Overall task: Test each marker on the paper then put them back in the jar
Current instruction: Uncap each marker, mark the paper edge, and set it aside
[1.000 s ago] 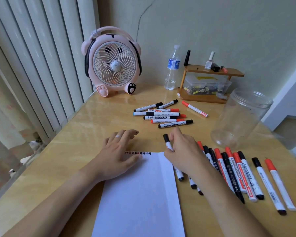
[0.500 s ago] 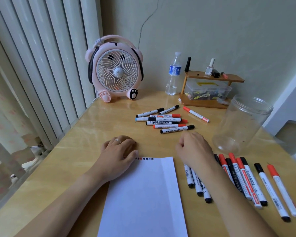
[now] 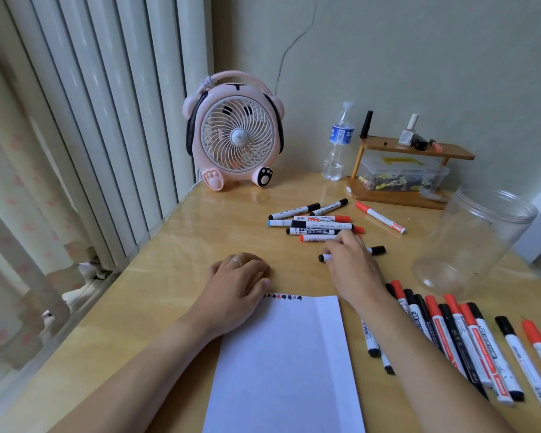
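- Head view: a white sheet of paper (image 3: 283, 367) lies flat on the wooden worktop (image 3: 175, 270), with a short row of black and red test marks (image 3: 282, 297) along its far edge.
- The left hand (image 3: 236, 287) rests palm down at the paper's far left corner, fingers loosely bent and holding nothing; a ring sits on one finger.
- The right hand (image 3: 352, 265) is beyond the paper's far right corner, its fingers curled round a black-capped marker (image 3: 377, 250) that lies crosswise on the worktop, both ends showing past the hand.
- A loose pile of markers (image 3: 310, 221) lies farther beyond the paper, just past the right hand.
- A row of red- and black-capped markers (image 3: 459, 339) lies side by side to the right of the paper, partly under the right forearm.
- The clear jar (image 3: 472, 242) lies tilted on the worktop, right of the paper and beyond the row, open mouth up and away.
- A pink fan (image 3: 236, 132) stands well beyond the paper, by the wall.
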Demonstrator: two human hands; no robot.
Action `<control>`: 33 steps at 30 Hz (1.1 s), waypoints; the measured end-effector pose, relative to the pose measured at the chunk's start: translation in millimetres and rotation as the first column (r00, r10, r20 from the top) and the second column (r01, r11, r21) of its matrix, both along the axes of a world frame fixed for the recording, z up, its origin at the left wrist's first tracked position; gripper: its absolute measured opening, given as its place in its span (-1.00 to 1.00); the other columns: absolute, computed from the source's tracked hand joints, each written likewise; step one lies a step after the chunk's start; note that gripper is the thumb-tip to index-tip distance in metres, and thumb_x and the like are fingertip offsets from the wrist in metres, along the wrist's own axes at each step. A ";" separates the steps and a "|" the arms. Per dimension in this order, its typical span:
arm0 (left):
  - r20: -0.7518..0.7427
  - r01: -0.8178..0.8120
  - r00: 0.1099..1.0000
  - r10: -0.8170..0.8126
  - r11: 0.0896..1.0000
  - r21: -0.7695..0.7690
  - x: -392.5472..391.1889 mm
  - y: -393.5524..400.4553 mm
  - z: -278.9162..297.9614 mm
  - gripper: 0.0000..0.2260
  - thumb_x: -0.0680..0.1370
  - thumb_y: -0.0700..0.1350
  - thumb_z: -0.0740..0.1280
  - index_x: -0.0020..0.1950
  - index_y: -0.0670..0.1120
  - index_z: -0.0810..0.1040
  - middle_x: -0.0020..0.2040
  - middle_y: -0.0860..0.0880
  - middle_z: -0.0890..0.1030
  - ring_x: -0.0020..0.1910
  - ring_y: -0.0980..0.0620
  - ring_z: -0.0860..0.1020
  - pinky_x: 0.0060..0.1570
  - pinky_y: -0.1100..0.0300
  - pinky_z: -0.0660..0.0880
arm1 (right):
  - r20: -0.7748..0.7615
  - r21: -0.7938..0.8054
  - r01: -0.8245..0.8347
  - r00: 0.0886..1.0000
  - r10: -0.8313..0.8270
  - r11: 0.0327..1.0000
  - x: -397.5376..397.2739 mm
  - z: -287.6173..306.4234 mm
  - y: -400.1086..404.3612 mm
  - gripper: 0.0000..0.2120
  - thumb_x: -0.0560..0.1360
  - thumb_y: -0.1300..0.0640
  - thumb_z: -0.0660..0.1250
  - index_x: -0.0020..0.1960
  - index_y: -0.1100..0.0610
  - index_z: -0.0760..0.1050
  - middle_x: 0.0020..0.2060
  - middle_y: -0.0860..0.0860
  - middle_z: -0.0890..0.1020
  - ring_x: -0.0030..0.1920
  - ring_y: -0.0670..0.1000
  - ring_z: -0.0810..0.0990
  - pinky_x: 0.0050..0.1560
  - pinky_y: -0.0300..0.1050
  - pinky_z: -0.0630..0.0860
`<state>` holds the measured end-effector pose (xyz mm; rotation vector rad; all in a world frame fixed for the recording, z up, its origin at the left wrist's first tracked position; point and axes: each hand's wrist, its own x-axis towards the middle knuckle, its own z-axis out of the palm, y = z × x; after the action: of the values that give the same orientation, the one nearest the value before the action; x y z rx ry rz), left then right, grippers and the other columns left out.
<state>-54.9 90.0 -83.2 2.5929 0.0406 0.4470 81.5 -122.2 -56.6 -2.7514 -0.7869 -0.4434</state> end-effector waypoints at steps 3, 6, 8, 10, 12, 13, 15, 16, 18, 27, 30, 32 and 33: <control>0.023 -0.007 1.000 0.008 1.000 -0.016 -1.4 -1.8 0.3 -0.60 0.57 0.20 0.07 0.25 0.14 0.58 0.24 0.24 0.47 0.32 0.23 0.36 0.26 0.21 0.07 | 0.121 0.110 -0.119 0.987 0.105 0.987 -10.9 10.7 -2.8 -0.90 0.59 0.30 0.37 0.06 0.14 0.52 0.02 0.01 0.49 0.01 0.07 0.52 -0.20 -0.02 0.49; 0.051 -0.018 0.999 0.019 1.000 -0.019 -2.4 -3.1 2.5 -0.64 0.59 0.13 0.13 0.32 0.13 0.54 0.26 0.20 0.48 0.32 0.20 0.39 0.28 0.18 0.12 | 0.247 0.297 -0.234 0.955 0.162 0.926 -37.3 30.6 0.0 -0.88 0.60 0.31 0.35 0.03 0.16 0.43 -0.07 -0.03 0.48 -0.12 0.03 0.48 -0.20 -0.15 0.38; 0.072 -0.002 0.997 0.004 1.000 -0.024 -4.1 -3.4 4.5 -0.62 0.59 0.11 0.15 0.40 0.13 0.47 0.30 0.19 0.48 0.35 0.19 0.39 0.31 0.11 0.20 | 0.242 0.495 -0.295 0.950 0.196 0.817 -61.6 45.2 0.9 -0.87 0.58 0.31 0.35 0.04 0.17 0.42 -0.09 -0.04 0.50 -0.17 -0.07 0.49 -0.18 -0.25 0.40; 0.110 0.031 0.994 -0.025 0.998 -0.054 -5.4 -5.5 7.5 -0.58 0.61 0.08 0.18 0.48 0.12 0.39 0.36 0.18 0.46 0.38 0.17 0.39 0.33 0.05 0.28 | 0.177 0.672 -0.304 0.951 0.252 0.675 -82.6 52.9 0.0 -0.83 0.53 0.33 0.35 0.02 0.13 0.41 -0.12 -0.03 0.58 -0.15 -0.11 0.60 -0.13 -0.29 0.49; 0.153 0.075 0.986 -0.061 0.993 -0.090 -5.9 -8.6 10.1 -0.58 0.65 0.02 0.21 0.52 0.08 0.35 0.37 0.15 0.45 0.37 0.15 0.41 0.28 0.07 0.35 | 0.038 0.799 -0.220 0.948 0.317 0.560 -94.6 52.3 -0.4 -0.80 0.48 0.29 0.33 -0.01 0.04 0.39 -0.14 -0.01 0.63 -0.15 0.03 0.70 -0.12 -0.03 0.63; 0.177 0.096 0.981 -0.078 0.991 -0.094 -5.9 -9.0 11.0 -0.62 0.66 -0.02 0.23 0.49 0.05 0.38 0.32 0.14 0.48 0.32 0.15 0.45 0.22 0.11 0.38 | -0.042 0.843 -0.154 0.936 0.349 0.515 -97.2 49.4 -1.1 -0.81 0.46 0.26 0.31 -0.03 0.03 0.39 -0.16 -0.01 0.64 -0.19 0.11 0.72 -0.13 0.10 0.65; 0.195 0.124 0.975 -0.106 0.989 -0.081 -6.3 -8.4 11.4 -0.81 0.66 -0.08 0.22 0.27 0.03 0.48 0.08 0.16 0.54 0.05 0.19 0.50 -0.02 0.15 0.40 | -0.183 0.874 -0.025 0.908 0.376 0.485 -96.8 42.8 -5.9 -0.85 0.43 0.27 0.30 -0.06 0.08 0.41 -0.20 0.00 0.66 -0.25 0.13 0.73 -0.15 0.15 0.66; 0.162 0.136 0.979 -0.122 0.988 -0.078 -7.0 -7.1 11.1 -0.92 0.67 -0.09 0.22 0.14 0.04 0.47 -0.04 0.19 0.51 -0.07 0.18 0.49 -0.13 0.15 0.36 | -0.227 0.853 0.002 0.901 0.368 0.522 -95.2 39.9 -9.1 -0.86 0.44 0.30 0.31 -0.09 0.09 0.43 -0.23 -0.01 0.65 -0.25 0.11 0.73 -0.17 0.09 0.65; 0.093 0.187 0.979 -0.182 0.981 -0.047 -9.6 -6.0 11.6 -0.93 0.69 -0.08 0.21 0.02 0.05 0.40 -0.14 0.19 0.46 -0.15 0.14 0.45 -0.19 0.14 0.33 | -0.195 0.701 -0.096 0.928 0.318 0.707 -90.8 34.8 -17.7 -0.83 0.45 0.31 0.30 -0.14 0.04 0.46 -0.27 -0.06 0.60 -0.21 0.04 0.66 -0.22 -0.08 0.56; 0.102 0.316 0.946 -0.309 0.947 -0.053 -21.5 -25.7 24.1 -0.69 0.72 0.17 -0.02 0.03 0.04 0.41 -0.07 0.18 0.47 -0.05 0.15 0.47 0.05 0.02 0.41 | 0.039 0.113 -0.358 0.934 0.355 0.927 -108.7 21.6 -3.4 -0.87 0.61 -0.07 0.20 0.00 -0.02 0.39 -0.12 -0.09 0.48 -0.14 -0.02 0.48 -0.25 -0.10 0.32; 0.155 0.315 0.943 -0.295 0.940 -0.131 -18.1 -26.0 18.2 -0.65 0.72 0.19 0.00 -0.07 0.02 0.39 -0.19 0.13 0.46 -0.18 0.08 0.46 -0.11 -0.03 0.44 | 0.133 0.053 -0.332 0.937 0.323 0.942 -112.5 14.0 5.2 -0.85 0.61 -0.04 0.16 -0.07 0.00 0.37 -0.25 -0.08 0.48 -0.32 0.03 0.52 -0.40 -0.13 0.22; 0.185 0.312 0.941 -0.284 0.938 -0.151 -17.0 -25.0 17.2 -0.61 0.71 0.22 0.00 -0.12 0.00 0.37 -0.25 0.11 0.43 -0.26 0.06 0.42 -0.20 0.02 0.41 | 0.154 0.052 -0.308 0.942 0.297 0.950 -113.2 13.3 5.8 -0.84 0.60 -0.06 0.14 -0.09 -0.01 0.37 -0.30 -0.09 0.48 -0.39 0.03 0.51 -0.43 -0.16 0.17; 0.195 0.319 0.938 -0.287 0.935 -0.155 -16.5 -25.5 17.8 -0.61 0.71 0.22 0.01 -0.13 -0.01 0.36 -0.27 0.12 0.42 -0.27 0.07 0.41 -0.22 0.07 0.39 | 0.147 0.053 -0.306 0.944 0.296 0.951 -112.8 13.4 5.0 -0.85 0.60 -0.07 0.15 -0.08 -0.02 0.37 -0.31 -0.08 0.48 -0.40 0.04 0.51 -0.43 -0.15 0.17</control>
<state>-71.4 64.6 -65.4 2.3165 -0.3578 0.5189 -31.3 -117.2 -43.2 -2.4923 -1.1778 -0.5883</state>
